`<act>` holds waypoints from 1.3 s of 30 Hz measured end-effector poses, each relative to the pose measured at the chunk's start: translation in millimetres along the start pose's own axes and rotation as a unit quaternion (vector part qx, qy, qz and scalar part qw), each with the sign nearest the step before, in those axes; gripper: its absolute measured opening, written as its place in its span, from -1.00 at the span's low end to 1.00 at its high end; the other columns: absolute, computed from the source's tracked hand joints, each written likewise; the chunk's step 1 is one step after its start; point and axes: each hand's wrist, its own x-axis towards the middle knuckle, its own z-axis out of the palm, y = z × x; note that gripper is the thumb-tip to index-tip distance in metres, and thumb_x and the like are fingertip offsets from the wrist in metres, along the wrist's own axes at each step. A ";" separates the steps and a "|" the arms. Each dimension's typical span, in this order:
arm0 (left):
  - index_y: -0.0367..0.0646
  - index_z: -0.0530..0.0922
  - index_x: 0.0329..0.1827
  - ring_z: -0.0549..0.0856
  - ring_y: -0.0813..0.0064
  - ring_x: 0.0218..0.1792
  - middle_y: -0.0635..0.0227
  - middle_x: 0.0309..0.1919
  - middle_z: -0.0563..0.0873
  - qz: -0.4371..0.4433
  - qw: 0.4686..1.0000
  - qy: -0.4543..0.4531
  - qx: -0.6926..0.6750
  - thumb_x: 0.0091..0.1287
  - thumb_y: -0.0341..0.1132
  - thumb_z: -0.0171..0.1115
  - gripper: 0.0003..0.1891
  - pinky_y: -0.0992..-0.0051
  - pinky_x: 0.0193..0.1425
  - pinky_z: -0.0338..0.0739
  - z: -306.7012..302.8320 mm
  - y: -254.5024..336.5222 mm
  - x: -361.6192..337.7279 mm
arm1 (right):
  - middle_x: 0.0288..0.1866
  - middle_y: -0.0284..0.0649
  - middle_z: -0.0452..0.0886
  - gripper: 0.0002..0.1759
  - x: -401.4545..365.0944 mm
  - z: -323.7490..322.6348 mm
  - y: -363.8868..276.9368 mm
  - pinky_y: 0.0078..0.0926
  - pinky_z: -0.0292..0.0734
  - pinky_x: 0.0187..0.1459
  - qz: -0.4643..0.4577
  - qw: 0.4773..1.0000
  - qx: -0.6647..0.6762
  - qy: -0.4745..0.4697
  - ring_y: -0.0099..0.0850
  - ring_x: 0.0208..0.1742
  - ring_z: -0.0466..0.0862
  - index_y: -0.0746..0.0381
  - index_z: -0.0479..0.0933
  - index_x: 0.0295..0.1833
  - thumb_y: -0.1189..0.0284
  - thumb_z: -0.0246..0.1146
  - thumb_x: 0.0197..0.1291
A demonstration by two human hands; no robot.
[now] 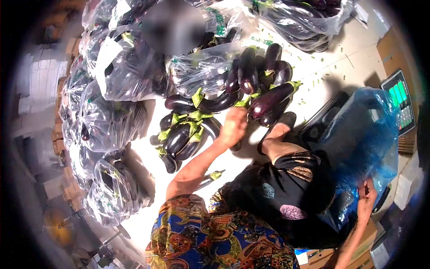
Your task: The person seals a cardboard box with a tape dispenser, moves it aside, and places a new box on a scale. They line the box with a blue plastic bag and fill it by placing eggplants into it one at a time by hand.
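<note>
Loose dark purple eggplants (177, 139) with green caps lie in a pile on the white floor. My left hand (235, 127) is at the pile's near side, its fingers curled by the green cap of an eggplant; what it grips, if anything, is hidden. My right hand (367, 192) pinches the lower edge of a blue plastic bag (358, 130) at the right. The bag stands upright beside my leg. A single eggplant (207, 180) lies near my left forearm.
Clear plastic bags full of eggplants (109, 121) line the left and top. Another filled bag (304, 22) is at the upper right. A scale display (398, 96) glows at the right. My foot (275, 132) rests by the pile. Green scraps (320, 69) dot the floor.
</note>
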 end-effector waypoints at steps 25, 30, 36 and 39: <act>-0.29 0.37 -0.07 0.57 0.12 -0.26 0.10 -0.27 0.59 -0.387 0.912 0.133 -0.022 0.03 -0.15 0.44 -0.45 0.25 -0.09 0.46 -83.0 -39.9 -23.2 | -0.55 -0.32 0.28 -0.96 -10.0 17.1 -2.3 -0.46 0.22 -0.38 -0.017 0.993 -0.103 -0.056 -0.46 -0.44 0.23 0.35 0.31 -0.44 0.62 0.01 -0.09; -0.16 0.49 -0.02 0.67 0.40 -0.40 0.24 -0.25 0.67 -0.622 0.589 0.181 -0.483 0.25 -0.16 0.25 -0.66 0.49 -0.54 0.52 -95.0 -46.5 -51.1 | -0.29 -0.13 0.43 -0.89 -23.5 2.7 28.8 -0.38 0.31 -0.13 0.020 0.990 -0.134 -0.033 -0.28 -0.22 0.39 0.34 0.39 -0.36 0.55 0.09 -0.06; -0.09 0.52 -0.01 0.73 0.29 -0.23 0.21 -0.10 0.70 -0.536 0.455 0.094 -0.705 0.27 -0.05 0.27 -0.63 0.37 -0.33 0.69 -94.2 -13.0 -66.5 | -0.21 -0.02 0.48 -0.84 -30.0 5.0 9.1 -0.19 0.33 0.02 -0.029 0.985 -0.169 -0.026 -0.02 -0.11 0.42 0.37 0.47 -0.28 0.52 0.17 0.00; -0.17 0.50 0.02 0.72 0.21 -0.10 0.13 -0.03 0.69 -0.479 0.429 0.065 -0.763 0.26 -0.09 0.30 -0.60 0.25 -0.07 0.68 -93.4 20.9 -42.8 | -0.20 -0.01 0.49 -0.82 -30.1 -11.9 -43.7 -0.17 0.35 0.02 0.110 0.953 -0.280 -0.044 -0.01 -0.10 0.44 0.36 0.51 -0.18 0.51 0.17 0.12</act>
